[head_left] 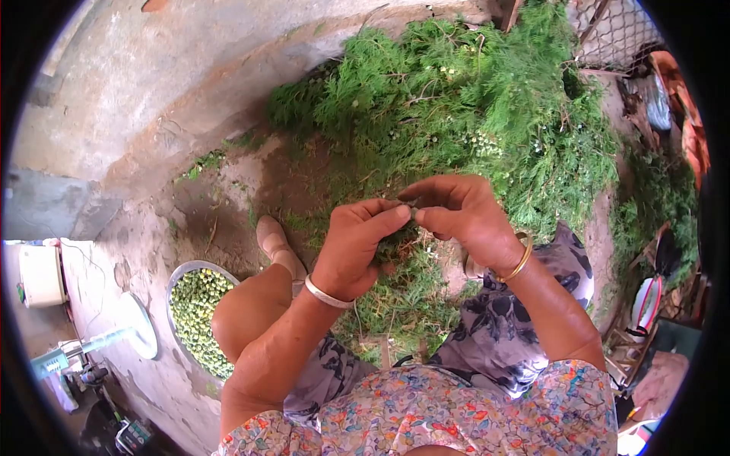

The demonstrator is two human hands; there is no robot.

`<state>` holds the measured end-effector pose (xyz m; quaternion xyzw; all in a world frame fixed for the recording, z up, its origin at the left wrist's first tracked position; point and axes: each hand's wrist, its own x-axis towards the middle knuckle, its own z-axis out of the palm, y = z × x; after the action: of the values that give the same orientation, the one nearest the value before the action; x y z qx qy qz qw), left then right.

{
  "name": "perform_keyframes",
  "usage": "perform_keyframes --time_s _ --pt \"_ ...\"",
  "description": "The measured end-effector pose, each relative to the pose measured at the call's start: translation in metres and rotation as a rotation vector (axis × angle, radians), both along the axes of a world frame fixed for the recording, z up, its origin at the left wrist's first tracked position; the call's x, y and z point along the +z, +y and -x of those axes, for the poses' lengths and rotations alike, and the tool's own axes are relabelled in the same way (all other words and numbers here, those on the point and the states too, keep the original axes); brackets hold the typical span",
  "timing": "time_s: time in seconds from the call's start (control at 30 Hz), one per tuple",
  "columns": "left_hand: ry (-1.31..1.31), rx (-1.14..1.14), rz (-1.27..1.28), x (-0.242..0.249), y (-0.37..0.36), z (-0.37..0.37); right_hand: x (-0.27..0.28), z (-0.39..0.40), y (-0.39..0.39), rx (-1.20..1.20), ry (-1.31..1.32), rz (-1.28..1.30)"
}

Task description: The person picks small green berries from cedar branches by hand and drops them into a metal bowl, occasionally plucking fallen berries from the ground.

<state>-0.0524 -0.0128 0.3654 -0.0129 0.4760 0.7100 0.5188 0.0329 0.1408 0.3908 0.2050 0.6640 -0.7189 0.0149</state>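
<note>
My left hand (356, 239), with a white bangle at the wrist, pinches thumb against fingers at the centre of the view. Facing it, my right hand (473, 220) wears a gold bangle and also pinches, its thumb tip almost meeting the left one. Between the fingertips is a small dark greenish bit (413, 204), mostly hidden and too small to name. Below and behind both hands lie loose green sprigs (403, 304) between my legs. Ahead spreads a big heap of feathery evergreen branches (456, 99), with small pale cones among them.
A round metal basin (173, 323) full of small green cones (199, 311) stands left of my knee. Beyond it are a pale-blue fan (137, 327) and a white box (42, 275). A concrete wall (114, 83) rises at upper left; wire mesh (616, 34) is at upper right.
</note>
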Motion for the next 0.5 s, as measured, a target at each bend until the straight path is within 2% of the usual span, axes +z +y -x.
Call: perform_keyframes --time_s 0.17,0.23,0.37,0.43,0.5 --pt "0.073 -0.040 0.076 -0.005 -0.001 0.005 -0.010 -0.001 -0.003 0.046 0.121 -0.183" --pt "-0.034 -0.041 0.011 -0.005 -0.001 0.006 0.001 -0.001 -0.001 0.099 0.057 -0.268" --pt "-0.110 -0.029 -0.067 -0.008 -0.006 0.014 0.008 -0.004 0.012 0.071 0.097 -0.255" --pt "-0.119 -0.035 -0.100 -0.009 -0.007 0.016 0.015 -0.005 0.014 -0.039 0.031 -0.057" --pt "-0.128 -0.018 -0.093 -0.009 -0.006 0.015 0.018 -0.006 0.017 -0.034 0.009 -0.004"
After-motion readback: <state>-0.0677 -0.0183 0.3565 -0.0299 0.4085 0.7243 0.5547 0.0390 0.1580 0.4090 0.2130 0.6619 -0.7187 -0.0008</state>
